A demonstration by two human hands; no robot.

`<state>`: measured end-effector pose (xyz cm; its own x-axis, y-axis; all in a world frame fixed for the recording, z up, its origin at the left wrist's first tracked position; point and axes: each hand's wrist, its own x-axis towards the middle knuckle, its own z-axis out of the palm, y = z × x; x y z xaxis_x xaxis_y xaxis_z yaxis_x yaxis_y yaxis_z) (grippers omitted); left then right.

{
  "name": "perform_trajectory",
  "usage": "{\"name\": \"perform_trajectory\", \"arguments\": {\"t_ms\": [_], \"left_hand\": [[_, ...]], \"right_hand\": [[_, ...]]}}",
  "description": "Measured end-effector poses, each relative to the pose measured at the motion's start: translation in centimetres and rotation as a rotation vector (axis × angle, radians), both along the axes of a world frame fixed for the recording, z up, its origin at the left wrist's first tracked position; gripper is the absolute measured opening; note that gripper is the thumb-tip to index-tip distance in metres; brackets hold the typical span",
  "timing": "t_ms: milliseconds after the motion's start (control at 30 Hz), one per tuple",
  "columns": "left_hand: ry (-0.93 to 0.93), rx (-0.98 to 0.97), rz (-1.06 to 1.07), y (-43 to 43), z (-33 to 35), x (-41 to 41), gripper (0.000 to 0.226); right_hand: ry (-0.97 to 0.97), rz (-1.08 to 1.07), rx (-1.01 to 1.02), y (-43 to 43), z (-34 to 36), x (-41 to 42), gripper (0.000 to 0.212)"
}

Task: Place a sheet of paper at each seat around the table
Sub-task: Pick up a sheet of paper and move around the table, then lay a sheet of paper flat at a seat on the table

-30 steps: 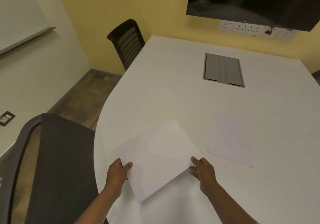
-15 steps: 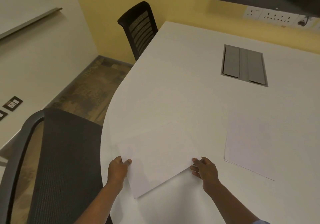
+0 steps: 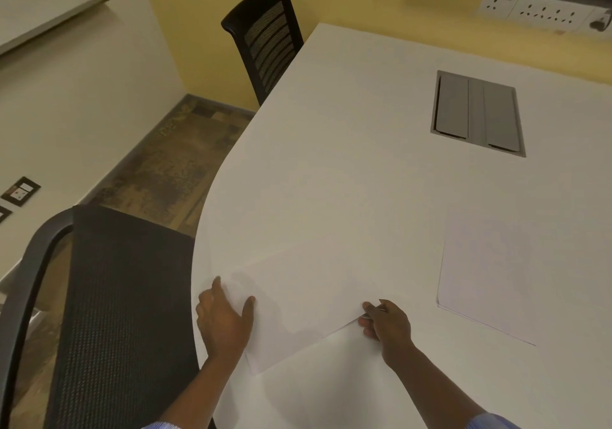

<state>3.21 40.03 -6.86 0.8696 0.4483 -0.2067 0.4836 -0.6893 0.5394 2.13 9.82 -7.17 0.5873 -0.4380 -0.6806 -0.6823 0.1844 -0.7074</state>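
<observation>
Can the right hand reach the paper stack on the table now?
Probably yes. The stack lies flat just beside the right hand with bare table between, though its fingers hold a sheet.

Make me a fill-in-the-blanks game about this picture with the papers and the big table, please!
1. The right hand pinches a corner of a white sheet of paper that lies on the big white ____.
2. The left hand is spread open at the sheet's ____ edge.
3. A second white paper stack lies to the ____ of the held sheet.
4. The black mesh chair at the far end stands against the ____ wall.

Missing words: table; left; right; yellow
</observation>
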Motion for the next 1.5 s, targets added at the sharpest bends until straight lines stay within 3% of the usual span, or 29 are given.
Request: {"name": "perform_trajectory", "arguments": {"t_ms": [100, 167, 300, 467, 633, 1033, 1267, 1500], "left_hand": [[0.016, 0.150, -0.344, 0.0, -0.8, -0.9, 0.113], [0.072, 0.208, -0.541, 0.1, -2.0, -1.3, 0.120], [0.130, 0.276, -0.633, 0.3, -3.4, -1.8, 0.124], [0.137, 0.271, -0.615, 0.5, -3.6, -2.0, 0.124], [0.147, 0.288, -0.618, 0.6, -3.6, -2.0, 0.123], [0.170, 0.289, -0.614, 0.8, -2.8, -2.1, 0.127], [0.112, 0.249, -0.585, -1.1, -1.2, -2.3, 0.121], [0.020, 0.168, -0.657, -8.7, 1.2, -2.7, 0.115]], "right_hand": [[-0.003, -0.001, -0.003, 0.0, -0.2, 0.0, 0.032], [0.000, -0.005, -0.003, 0.1, -0.2, 0.0, 0.032], [0.024, -0.013, -0.062, 0.5, 0.1, -0.2, 0.027], [-0.052, 0.288, -0.715, 0.8, 1.0, -1.0, 0.046], [-0.134, 0.770, -1.032, 0.8, 0.5, -1.8, 0.060], [-0.022, 0.934, -1.036, 1.0, 0.3, -2.6, 0.060], [-0.037, 0.837, -1.002, -2.0, 1.2, -3.5, 0.067], [0.022, 0.735, -1.011, -8.0, 2.5, -7.2, 0.064]]}}
